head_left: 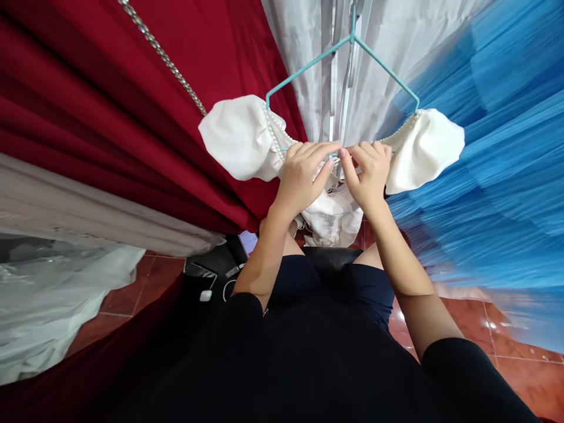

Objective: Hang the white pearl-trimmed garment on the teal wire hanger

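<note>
A white puff-sleeved garment [241,138] with a beaded neckline hangs on a turquoise hanger [352,39] in front of me. My left hand [304,173] is closed, thumb and fingers pinching at the neckline's middle. Beside it, almost touching, my right hand [366,170] pinches the same spot from the other side. A small pale bit of the neckline trim shows between the fingertips; its details are too small to make out. Below the hands, the lower white fabric hangs down between my knees.
Red cloth [220,53] with a beaded chain [163,56] fills the left, and blue tulle [506,176] the right. White drapes [304,53] and metal poles stand behind the hanger. A phone [248,241] and a white earbud case [205,295] lie at my left.
</note>
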{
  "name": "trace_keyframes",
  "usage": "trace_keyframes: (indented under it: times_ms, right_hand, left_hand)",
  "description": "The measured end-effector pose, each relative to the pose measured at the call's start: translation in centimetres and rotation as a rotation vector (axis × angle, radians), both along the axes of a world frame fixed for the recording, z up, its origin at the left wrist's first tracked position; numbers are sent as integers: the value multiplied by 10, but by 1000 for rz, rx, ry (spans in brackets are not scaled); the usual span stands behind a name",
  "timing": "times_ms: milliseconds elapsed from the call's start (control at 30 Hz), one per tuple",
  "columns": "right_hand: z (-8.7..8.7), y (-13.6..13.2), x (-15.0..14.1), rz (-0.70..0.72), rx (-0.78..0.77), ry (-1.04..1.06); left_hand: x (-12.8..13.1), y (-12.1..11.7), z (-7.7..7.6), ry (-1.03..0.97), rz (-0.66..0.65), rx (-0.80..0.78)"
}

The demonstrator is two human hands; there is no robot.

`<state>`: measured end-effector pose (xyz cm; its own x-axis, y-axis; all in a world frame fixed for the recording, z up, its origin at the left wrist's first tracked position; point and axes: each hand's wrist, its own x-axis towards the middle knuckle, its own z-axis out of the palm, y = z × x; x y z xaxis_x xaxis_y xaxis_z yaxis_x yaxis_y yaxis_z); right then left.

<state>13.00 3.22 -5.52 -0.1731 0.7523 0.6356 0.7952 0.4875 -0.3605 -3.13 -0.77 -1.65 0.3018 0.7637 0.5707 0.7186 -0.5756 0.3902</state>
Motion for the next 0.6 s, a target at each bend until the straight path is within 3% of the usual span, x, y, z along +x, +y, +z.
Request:
trace_keyframes:
  times_ms: [100,200,300,433,600]
  right_hand:
    - [9,-5,2,35,-25,32]
    - [15,-6,6,49,-35,31]
    - [16,-6,11,60,-45,13]
    - [16,-4,20,47,-24,-30]
    - [26,-2,37,66,22,-65]
  left_hand:
    - [-12,-2,6,-148,55,119]
    - [-27,1,10,-275,226,288]
    - [-43,14,9,-328,343,320]
    - [-67,37,14,-358,290,219]
    - [-105,43,29,-526,307,424]
